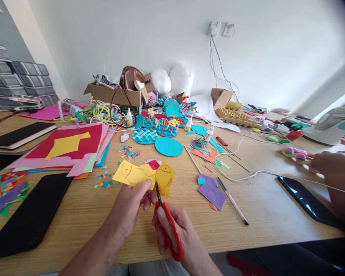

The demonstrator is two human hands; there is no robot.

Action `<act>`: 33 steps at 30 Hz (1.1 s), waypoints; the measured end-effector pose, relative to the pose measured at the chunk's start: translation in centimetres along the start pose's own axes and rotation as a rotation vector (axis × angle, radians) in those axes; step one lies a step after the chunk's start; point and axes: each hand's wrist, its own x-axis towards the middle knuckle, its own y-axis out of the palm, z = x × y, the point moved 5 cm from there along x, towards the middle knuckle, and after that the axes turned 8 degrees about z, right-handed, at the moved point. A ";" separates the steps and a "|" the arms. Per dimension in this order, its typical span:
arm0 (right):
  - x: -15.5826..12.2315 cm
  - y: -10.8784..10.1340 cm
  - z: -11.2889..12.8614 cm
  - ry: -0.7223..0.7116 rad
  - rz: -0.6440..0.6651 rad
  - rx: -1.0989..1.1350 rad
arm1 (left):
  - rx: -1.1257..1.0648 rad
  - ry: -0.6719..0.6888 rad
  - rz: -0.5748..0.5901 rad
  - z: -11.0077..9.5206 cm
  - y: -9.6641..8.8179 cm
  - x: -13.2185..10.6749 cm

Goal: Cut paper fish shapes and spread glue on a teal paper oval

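My left hand pinches a piece of yellow paper between thumb and fingers, raised a little over the table. Fish outlines are drawn on it in dark pen; one is at its left end, another on the part at the right. My right hand grips red-handled scissors with the blades pointing up and away from me. The dark blades meet the paper's lower edge near my left fingertips. How far they are parted is hard to make out. A red and pink scrap shows just behind the yellow paper.
Coloured paper sheets and a black phone lie left. Ahead are confetti bits, a turquoise oval and glue bottles. Purple paper, a pen and a white cable lie right, near another person's hand.
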 end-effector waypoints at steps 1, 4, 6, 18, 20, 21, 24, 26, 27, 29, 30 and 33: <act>0.0 0.0 0.0 -0.001 -0.004 0.001 | -0.002 0.002 0.004 0.1 0.0 0.0; 0.1 0.0 0.0 -0.010 -0.007 -0.004 | -0.005 0.005 0.007 0.2 0.0 0.0; 0.1 0.0 0.1 -0.007 -0.012 -0.015 | -0.006 -0.002 0.003 0.3 0.0 -0.1; 0.2 -0.1 0.0 -0.005 -0.045 -0.002 | -0.024 -0.019 0.008 0.4 0.4 -0.1; 0.2 -0.1 0.0 0.012 -0.056 0.006 | -0.020 -0.026 0.004 0.5 0.3 -0.2; 0.2 -0.1 0.0 0.015 -0.059 0.007 | -0.015 -0.030 0.004 0.5 0.3 -0.2; 0.2 -0.2 -0.1 0.012 -0.054 0.005 | 0.004 -0.037 0.016 0.6 0.3 -0.2; 0.1 -0.2 -0.2 0.027 -0.051 0.006 | 0.021 -0.036 0.030 0.6 0.2 -0.2; 0.1 -0.2 -0.2 0.035 -0.052 0.002 | 0.031 -0.034 0.040 0.6 0.2 -0.2; 0.0 -0.3 -0.2 0.051 -0.056 -0.014 | 0.052 -0.033 0.061 0.6 0.2 -0.1; -0.1 -0.3 -0.1 0.056 -0.058 -0.027 | 0.059 -0.035 0.072 0.6 0.2 -0.1; -0.2 -0.4 0.0 0.041 -0.046 -0.066 | 0.077 -0.045 0.109 0.5 0.0 -0.1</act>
